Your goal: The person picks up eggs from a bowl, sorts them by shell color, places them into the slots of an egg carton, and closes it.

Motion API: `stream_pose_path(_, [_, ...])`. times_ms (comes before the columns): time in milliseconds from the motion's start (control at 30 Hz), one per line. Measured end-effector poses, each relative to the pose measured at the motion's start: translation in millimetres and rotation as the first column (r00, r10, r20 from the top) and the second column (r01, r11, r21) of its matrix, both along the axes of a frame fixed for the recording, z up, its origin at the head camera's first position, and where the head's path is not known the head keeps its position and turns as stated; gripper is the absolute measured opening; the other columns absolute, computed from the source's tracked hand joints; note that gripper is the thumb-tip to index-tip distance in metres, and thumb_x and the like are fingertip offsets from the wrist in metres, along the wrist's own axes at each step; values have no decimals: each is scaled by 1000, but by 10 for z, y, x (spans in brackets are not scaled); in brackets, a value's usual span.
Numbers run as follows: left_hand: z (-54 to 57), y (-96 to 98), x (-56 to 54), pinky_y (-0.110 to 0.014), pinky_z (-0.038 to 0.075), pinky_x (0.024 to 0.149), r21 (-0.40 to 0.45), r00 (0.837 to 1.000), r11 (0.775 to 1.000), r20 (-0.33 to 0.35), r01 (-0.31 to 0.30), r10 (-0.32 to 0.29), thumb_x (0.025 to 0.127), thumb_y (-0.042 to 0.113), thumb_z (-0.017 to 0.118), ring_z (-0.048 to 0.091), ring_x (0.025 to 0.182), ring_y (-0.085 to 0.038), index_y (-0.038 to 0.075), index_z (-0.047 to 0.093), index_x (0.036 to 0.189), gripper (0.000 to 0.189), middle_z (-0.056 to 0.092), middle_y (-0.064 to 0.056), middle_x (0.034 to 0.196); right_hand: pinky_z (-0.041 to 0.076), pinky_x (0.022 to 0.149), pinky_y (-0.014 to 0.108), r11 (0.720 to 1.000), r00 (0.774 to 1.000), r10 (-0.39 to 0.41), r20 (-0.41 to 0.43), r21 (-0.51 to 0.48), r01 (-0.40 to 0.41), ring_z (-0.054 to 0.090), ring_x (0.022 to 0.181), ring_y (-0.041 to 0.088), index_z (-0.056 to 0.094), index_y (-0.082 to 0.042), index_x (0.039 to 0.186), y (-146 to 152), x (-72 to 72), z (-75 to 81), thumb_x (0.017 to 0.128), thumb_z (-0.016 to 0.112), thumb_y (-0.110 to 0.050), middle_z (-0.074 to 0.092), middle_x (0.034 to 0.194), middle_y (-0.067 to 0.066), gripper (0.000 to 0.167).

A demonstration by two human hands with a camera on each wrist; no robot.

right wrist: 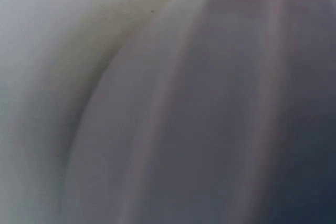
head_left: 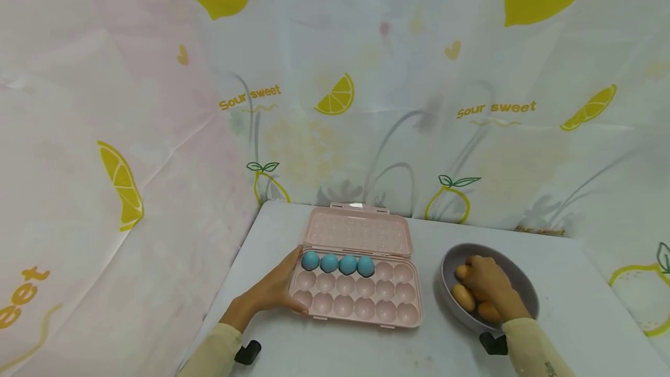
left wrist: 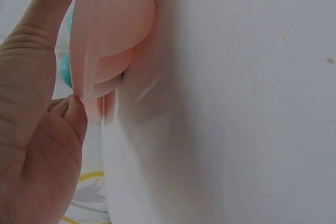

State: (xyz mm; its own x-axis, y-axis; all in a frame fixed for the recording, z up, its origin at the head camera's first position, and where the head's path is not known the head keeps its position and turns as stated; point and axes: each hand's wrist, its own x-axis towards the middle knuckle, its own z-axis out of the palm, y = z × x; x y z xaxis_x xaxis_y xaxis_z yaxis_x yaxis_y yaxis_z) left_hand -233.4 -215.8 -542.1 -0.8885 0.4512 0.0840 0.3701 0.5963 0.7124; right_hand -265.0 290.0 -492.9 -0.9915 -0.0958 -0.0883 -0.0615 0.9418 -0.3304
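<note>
A pink egg box (head_left: 356,290) stands with its lid (head_left: 361,231) folded back, and several blue eggs (head_left: 348,265) sit in its far row. My left hand (head_left: 274,287) grips the box's left end, thumb along the near corner and fingers at the far side. In the left wrist view, thumb and fingertips touch the pink rim (left wrist: 86,40). Inside the grey bowl (head_left: 526,281), my right hand (head_left: 487,281) curls its fingers at a brown egg (head_left: 462,272); the fingertips are partly hidden. More brown eggs (head_left: 463,297) lie below and beside this hand.
Both the egg box and the bowl stand on a white table (head_left: 366,354), the bowl to the right. A lemon-print sheet (head_left: 377,150) hangs behind and on the left. The right wrist view shows mostly the blurred outer wall of the bowl (right wrist: 210,108).
</note>
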Motion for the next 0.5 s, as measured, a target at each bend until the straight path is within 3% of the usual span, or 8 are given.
stream_pose_path(367, [25, 18, -5, -44, 20, 115, -6, 1000, 1000, -21, 15, -16, 50, 57, 92, 12, 147, -21, 3, 3, 156, 148, 11, -11, 162, 43, 53, 41, 1000, 1000, 0, -20, -12, -1, 51, 61, 25, 60, -6, 81, 17, 16, 57, 81, 66, -19, 56, 72, 8, 15])
stream_pose_path(500, [15, 9, -1, -44, 19, 115, -7, 1000, 1000, -16, 16, -16, 50, 57, 92, 12, 148, -22, 2, 3, 156, 149, 10, -12, 162, 47, 58, 47, 1000, 999, 15, -43, 2, -15, 56, 68, 28, 63, 2, 95, 25, -2, 59, 81, 62, -15, 61, 81, 16, 22])
